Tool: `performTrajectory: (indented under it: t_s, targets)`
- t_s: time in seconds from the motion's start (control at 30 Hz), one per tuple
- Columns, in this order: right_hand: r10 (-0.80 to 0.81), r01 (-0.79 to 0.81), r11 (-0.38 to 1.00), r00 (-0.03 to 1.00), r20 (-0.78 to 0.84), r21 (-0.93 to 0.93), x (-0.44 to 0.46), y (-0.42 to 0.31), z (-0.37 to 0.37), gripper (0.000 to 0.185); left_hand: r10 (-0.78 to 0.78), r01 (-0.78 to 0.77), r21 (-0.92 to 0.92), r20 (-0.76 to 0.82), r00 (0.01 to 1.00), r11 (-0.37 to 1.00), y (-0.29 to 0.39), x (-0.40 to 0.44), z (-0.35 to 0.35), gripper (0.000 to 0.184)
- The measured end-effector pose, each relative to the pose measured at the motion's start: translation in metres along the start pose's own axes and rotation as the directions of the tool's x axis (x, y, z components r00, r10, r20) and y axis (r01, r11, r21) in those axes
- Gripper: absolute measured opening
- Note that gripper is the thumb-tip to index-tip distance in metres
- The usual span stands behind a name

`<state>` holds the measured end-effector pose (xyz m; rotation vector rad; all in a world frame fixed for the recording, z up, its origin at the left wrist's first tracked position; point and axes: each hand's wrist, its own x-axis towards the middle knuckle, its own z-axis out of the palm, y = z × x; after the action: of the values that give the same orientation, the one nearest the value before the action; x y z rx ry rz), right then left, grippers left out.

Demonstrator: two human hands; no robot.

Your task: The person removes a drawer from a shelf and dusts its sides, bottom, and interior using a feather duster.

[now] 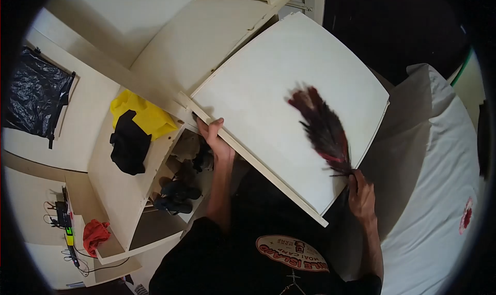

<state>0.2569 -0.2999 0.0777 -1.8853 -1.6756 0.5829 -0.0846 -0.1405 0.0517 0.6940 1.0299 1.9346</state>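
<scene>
My right hand [361, 194] is closed round the base of a feather duster [326, 127], its dark red and brown feathers pointing up and to the left. The feathers lie over a broad white panel [253, 88] with a raised strip along its near edge, like a pulled-out drawer or shelf. Feather tips look slightly blurred. My left hand [214, 135] grips the panel's near left edge, thumb on top and other fingers partly hidden underneath. The duster's handle is hidden by my right hand.
Left of the panel, a cabinet [116, 191] holds a yellow cloth [139, 111] and black cloth [129, 145], with dark shoes [178, 191] on a lower shelf. A red cloth [96, 237] lies beyond, near cables. A bed with a pale sheet [429, 191] stands at right.
</scene>
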Motion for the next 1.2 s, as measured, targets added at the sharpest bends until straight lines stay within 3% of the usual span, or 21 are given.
performTrajectory:
  t_s: [0.07, 0.13, 0.17, 0.27, 0.3, 0.4, 0.43, 0.53, 0.57, 0.67, 0.77, 0.87, 1.07, 1.1, 1.2]
  targets:
    - [-0.041, 0.041, 0.999, 0.999, -0.029, 0.008, -0.001, -0.004, 0.001, 0.010, -0.032, 0.031, -0.015, -0.035, 0.999, 0.999, 0.001, 0.006, 0.005, 0.042]
    - [0.053, -0.052, 0.998, 0.998, -0.036, 0.027, 0.000, -0.014, -0.004, 0.009, -0.067, 0.066, -0.030, -0.051, 0.996, 0.997, -0.004, 0.017, -0.003, 0.025]
    - [0.098, -0.097, 0.995, 0.994, -0.040, 0.036, 0.000, -0.017, -0.006, 0.010, -0.111, 0.110, -0.047, -0.011, 0.994, 0.993, -0.008, 0.025, -0.012, 0.026]
    - [-0.164, 0.165, 0.986, 0.984, -0.065, 0.001, -0.003, -0.013, 0.001, 0.014, -0.109, 0.109, -0.006, -0.025, 0.994, 0.994, -0.002, 0.030, -0.012, 0.028]
    - [-0.187, 0.186, 0.982, 0.982, 0.019, 0.012, -0.003, -0.019, -0.005, 0.020, -0.127, 0.127, 0.013, -0.015, 0.992, 0.992, 0.004, 0.027, -0.007, 0.030]
    - [-0.213, 0.214, 0.975, 0.977, 0.016, -0.057, 0.003, -0.012, -0.020, 0.017, -0.160, 0.160, 0.047, -0.010, 0.987, 0.986, 0.016, 0.023, 0.000, 0.031]
    - [-0.215, 0.199, 0.969, 0.972, -0.100, -0.146, 0.006, -0.005, -0.017, 0.014, -0.164, 0.162, 0.044, 0.028, 0.986, 0.986, 0.020, 0.021, 0.002, 0.034]
    - [-0.008, -0.008, 0.987, 0.995, -0.096, -0.161, -0.002, -0.009, -0.019, 0.010, -0.187, 0.187, 0.135, -0.019, 0.982, 0.973, 0.029, 0.007, 0.017, 0.036]
    - [-0.036, 0.033, 0.984, 0.999, -0.013, -0.175, -0.003, -0.013, -0.028, 0.009, -0.171, 0.174, 0.143, -0.033, 0.985, 0.974, 0.031, 0.004, 0.022, 0.037]
    - [-0.190, 0.179, 0.972, 0.980, -0.060, -0.155, -0.003, -0.015, -0.037, 0.008, -0.256, 0.266, 0.210, -0.072, 0.964, 0.941, 0.035, 0.015, 0.016, 0.048]
    - [-0.190, 0.189, 0.976, 0.982, 0.000, -0.110, -0.007, -0.010, -0.036, 0.008, -0.262, 0.264, 0.113, -0.025, 0.965, 0.958, 0.032, 0.013, 0.009, 0.046]
    - [-0.010, 0.011, 0.966, 1.000, 0.003, -0.258, -0.006, 0.001, -0.038, 0.009, -0.289, 0.284, 0.079, 0.060, 0.955, 0.955, 0.027, 0.015, -0.004, 0.045]
    - [-0.137, 0.122, 0.979, 0.986, -0.089, -0.161, -0.016, 0.016, -0.015, 0.010, -0.206, 0.212, -0.049, 0.109, 0.973, 0.976, 0.013, 0.006, -0.014, 0.053]
    - [-0.122, 0.109, 0.984, 0.989, -0.088, -0.138, -0.016, 0.018, -0.011, 0.010, -0.153, 0.167, -0.127, 0.109, 0.982, 0.978, 0.011, 0.001, -0.009, 0.056]
    - [-0.057, 0.046, 0.992, 0.994, -0.096, -0.120, -0.015, 0.019, -0.004, 0.009, -0.079, 0.077, -0.119, -0.010, 0.997, 0.990, -0.003, 0.002, -0.014, 0.057]
